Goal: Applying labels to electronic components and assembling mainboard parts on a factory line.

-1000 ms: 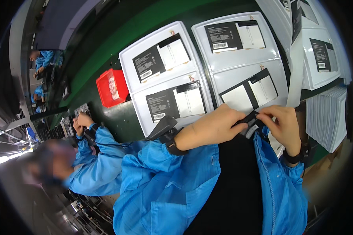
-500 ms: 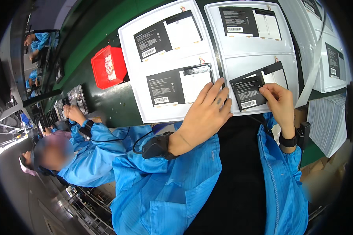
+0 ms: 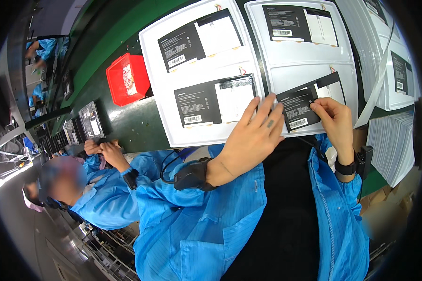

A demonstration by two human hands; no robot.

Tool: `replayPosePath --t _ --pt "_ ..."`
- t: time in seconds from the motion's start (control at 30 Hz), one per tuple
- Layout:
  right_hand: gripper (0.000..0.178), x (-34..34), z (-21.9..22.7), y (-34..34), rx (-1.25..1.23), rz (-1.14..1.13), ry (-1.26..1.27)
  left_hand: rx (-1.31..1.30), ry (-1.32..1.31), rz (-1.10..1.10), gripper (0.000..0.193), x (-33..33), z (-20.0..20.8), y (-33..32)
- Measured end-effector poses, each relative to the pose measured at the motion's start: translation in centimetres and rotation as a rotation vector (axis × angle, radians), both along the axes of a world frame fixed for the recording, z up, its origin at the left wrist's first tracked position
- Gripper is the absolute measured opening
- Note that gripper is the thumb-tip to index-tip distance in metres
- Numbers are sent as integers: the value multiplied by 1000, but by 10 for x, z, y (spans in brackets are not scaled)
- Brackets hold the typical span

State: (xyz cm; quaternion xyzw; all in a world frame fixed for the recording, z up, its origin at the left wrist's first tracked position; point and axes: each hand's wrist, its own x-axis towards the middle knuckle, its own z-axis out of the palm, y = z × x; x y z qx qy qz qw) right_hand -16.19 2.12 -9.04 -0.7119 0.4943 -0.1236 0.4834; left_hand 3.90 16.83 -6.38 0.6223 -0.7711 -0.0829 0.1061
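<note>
Between the thumb and fingers of my right hand (image 3: 334, 119) is the right edge of a black printed label (image 3: 296, 108). It lies slightly tilted over a flat black-and-white pack (image 3: 333, 91), which looks like a battery, in the near compartment of the right white tray (image 3: 305, 68). My left hand (image 3: 251, 136) is open, fingers stretched forward, its fingertips at the label's left edge by the gap between the trays. Whether they touch the label I cannot tell. Beside that hand, a similar labelled pack (image 3: 232, 100) lies in the left white tray (image 3: 163, 105).
Similar labelled packs fill both trays' far compartments. A red bin (image 3: 140, 77) with small whitish pieces stands left of them. More white trays (image 3: 377, 75) and a stack of white sheets (image 3: 391, 145) are at right. A co-worker's hands (image 3: 105, 150) are at the left.
My left hand has shifted slightly right to the label's left edge. The label has turned a little. The co-worker's hands have moved toward the near edge of the bench.
</note>
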Motion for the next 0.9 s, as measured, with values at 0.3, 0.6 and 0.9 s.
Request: replayPosePath --t 0.3,0.6,0.9 --pt "14 -7 8 1 -299 53 39 3 -126 -39 50 -15 -10 -11" --pt "24 -41 -2 -13 -799 41 161 10 181 -28 70 -50 -25 -42" --pt "27 -65 -28 -43 -687 -227 247 -39 33 -113 19 -37 -15 -17"
